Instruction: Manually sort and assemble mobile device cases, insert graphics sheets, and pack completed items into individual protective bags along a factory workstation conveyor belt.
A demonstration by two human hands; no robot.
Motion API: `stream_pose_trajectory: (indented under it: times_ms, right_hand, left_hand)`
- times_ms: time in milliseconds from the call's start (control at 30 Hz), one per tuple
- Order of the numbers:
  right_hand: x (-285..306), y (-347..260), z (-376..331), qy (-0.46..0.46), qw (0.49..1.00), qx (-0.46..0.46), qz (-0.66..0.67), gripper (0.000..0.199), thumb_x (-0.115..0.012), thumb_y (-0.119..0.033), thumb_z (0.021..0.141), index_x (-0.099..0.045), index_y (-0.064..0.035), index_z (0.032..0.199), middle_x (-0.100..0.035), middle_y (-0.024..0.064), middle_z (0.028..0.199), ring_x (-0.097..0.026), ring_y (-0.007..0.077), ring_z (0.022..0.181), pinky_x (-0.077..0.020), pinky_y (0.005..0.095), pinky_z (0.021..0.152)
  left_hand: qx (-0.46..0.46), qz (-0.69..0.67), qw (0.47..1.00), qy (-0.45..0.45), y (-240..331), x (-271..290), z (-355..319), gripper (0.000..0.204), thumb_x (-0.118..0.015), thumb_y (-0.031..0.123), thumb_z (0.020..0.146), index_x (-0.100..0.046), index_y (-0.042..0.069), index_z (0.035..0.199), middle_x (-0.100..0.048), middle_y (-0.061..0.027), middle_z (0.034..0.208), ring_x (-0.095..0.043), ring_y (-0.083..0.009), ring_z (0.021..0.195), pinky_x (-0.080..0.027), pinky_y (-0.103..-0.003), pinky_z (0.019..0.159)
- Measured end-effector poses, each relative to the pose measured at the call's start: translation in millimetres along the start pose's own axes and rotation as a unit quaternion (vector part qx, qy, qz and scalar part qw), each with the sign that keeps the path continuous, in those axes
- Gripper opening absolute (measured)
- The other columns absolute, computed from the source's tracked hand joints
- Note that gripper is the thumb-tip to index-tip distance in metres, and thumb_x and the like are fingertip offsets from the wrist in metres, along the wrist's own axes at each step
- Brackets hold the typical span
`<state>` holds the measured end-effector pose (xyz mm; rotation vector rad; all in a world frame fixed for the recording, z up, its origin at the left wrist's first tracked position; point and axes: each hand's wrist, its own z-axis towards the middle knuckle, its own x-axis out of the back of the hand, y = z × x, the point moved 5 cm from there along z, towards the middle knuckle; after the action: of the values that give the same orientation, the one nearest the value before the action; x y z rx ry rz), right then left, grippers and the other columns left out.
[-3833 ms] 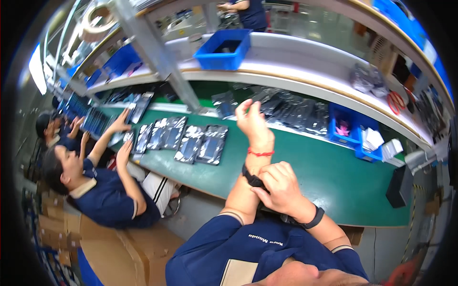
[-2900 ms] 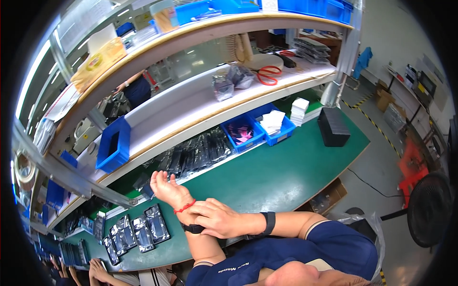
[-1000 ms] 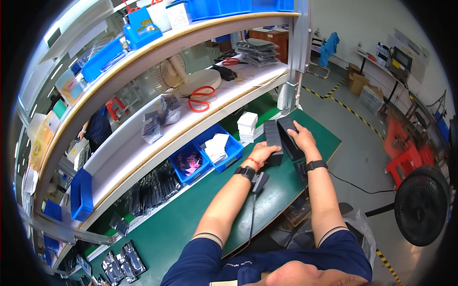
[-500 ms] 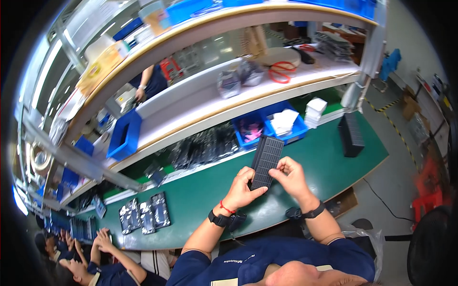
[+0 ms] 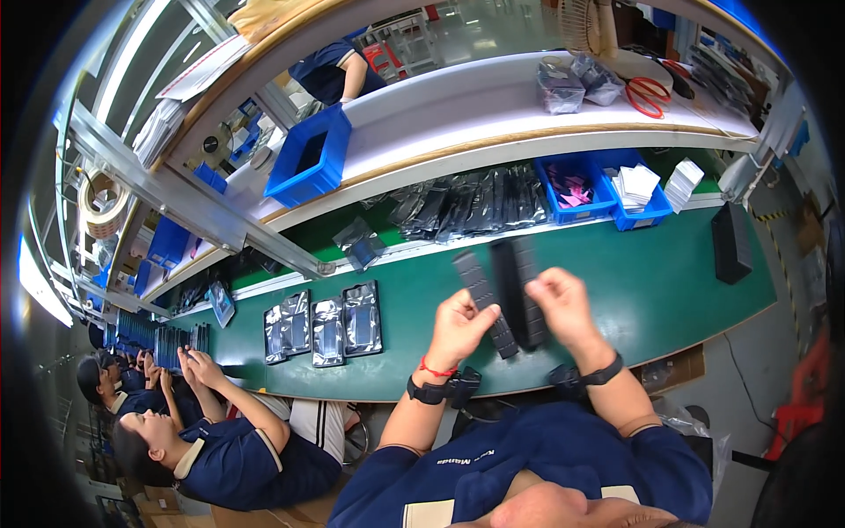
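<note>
Green desk; on the shelf above, large blue bin (dark inside, contents unclear). At desk's rear, smaller blue bin holds pink pieces; adjoining bin, white cards. Over desk, left hand grips one dark strip, right hand another strip, blurred.

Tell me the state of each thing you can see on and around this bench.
Left hand, gripping ribbed strip
Right hand, gripping dark slab
Ribbed strip, held, tilted
Dark slab, held, blurred
Shiny packages, lying flat
Pink-piece bin, open, partly filled
White-card bin, open, cards sticking up
Shelf bin, open, dark inside
Dark block, standing upright
</note>
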<state>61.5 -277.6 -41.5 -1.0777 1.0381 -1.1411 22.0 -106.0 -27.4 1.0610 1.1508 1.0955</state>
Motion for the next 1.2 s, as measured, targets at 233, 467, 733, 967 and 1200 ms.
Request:
stream_pose_trajectory:
  times_ms: [233, 467, 733, 967, 1200]
  right_hand:
    - [124, -12, 4, 0.171, 0.884, 0.061, -0.432, 0.024, -0.073, -0.015, 0.071, -0.054, -0.0019, 0.079, -0.058, 0.0082, 0.070, -0.054, 0.0163, 0.060, -0.0441, 0.0279, 0.057]
    - [-40, -3, -7, -0.104, 0.994, -0.022, -0.005, 0.015, -0.067, -0.009, 0.080, -0.055, -0.0037, 0.086, -0.053, -0.0034, 0.069, -0.049, 0.0025, 0.063, -0.0421, 0.0177, 0.058]
    - [-60, -4, -4, -0.109, 0.993, -0.032, 0.022, 0.013, -0.064, -0.005, 0.082, -0.056, -0.0009, 0.073, -0.058, -0.0007, 0.066, -0.050, 0.0023, 0.059, -0.0399, 0.0167, 0.052]
    - [-15, 20, 15, -0.060, 0.986, -0.111, 0.109, 0.015, -0.063, -0.013, 0.084, -0.056, -0.0079, 0.072, -0.057, -0.0030, 0.064, -0.049, 0.0032, 0.055, -0.0379, 0.0182, 0.051]
    - [-28, 30, 5, -0.095, 0.983, -0.129, 0.094, 0.013, -0.063, -0.015, 0.085, -0.056, -0.0078, 0.076, -0.057, -0.0033, 0.067, -0.050, 0.0029, 0.058, -0.0399, 0.0184, 0.052]
  left_hand:
    - [0.077, 0.124, 0.988, 0.051, 10, 37, -8, 0.016, -0.064, 0.007, 0.082, -0.051, 0.004, 0.075, -0.057, 0.0012, 0.064, -0.053, -0.0041, 0.054, -0.044, -0.019, 0.046]
    - [-0.039, 0.218, 0.975, 0.025, 2, 4, 0, 0.009, -0.057, 0.009, 0.087, -0.051, 0.003, 0.085, -0.055, -0.0015, 0.064, -0.048, -0.0029, 0.053, -0.040, -0.019, 0.047]
    - [0.048, 0.051, 0.994, 0.084, -4, 22, -10, 0.008, -0.058, 0.008, 0.087, -0.057, 0.003, 0.081, -0.056, 0.0022, 0.063, -0.047, -0.0013, 0.050, -0.037, -0.017, 0.042]
    - [0.051, 0.240, 0.949, 0.196, 4, 94, -10, 0.013, -0.066, 0.014, 0.080, -0.060, 0.002, 0.079, -0.060, -0.0046, 0.063, -0.056, -0.0114, 0.053, -0.043, -0.025, 0.049]
    - [-0.066, 0.474, 0.867, 0.139, 21, 57, 1, 0.029, -0.070, 0.027, 0.075, -0.061, -0.001, 0.076, -0.062, -0.0170, 0.075, -0.061, -0.0307, 0.070, -0.048, -0.038, 0.062]
